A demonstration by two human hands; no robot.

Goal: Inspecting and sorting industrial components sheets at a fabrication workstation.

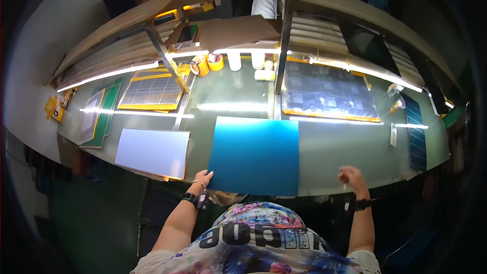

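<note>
A flat, glossy blue sheet (253, 157) lies in front of me, its near edge at the table's front. My left hand (203, 178) is closed at the sheet's lower left edge, the fingertips gripping its border. To the right of the sheet, apart from it, my right hand (351, 176) hovers over the table's front with curled fingers. A small pale bit shows below those fingers, too small to make out. Left of the blue sheet is a pale lavender panel (152, 152) with a thin orange edge beneath it.
On the grey-green table (335, 147) lie a gridded panel (152, 91), a plastic-covered dark panel (329, 91) and a dark blue strip panel (416, 137). Tape rolls (199, 65) and a white roll (234, 61) stand at the back. Above runs a shelf with metal posts (285, 45); people are behind it.
</note>
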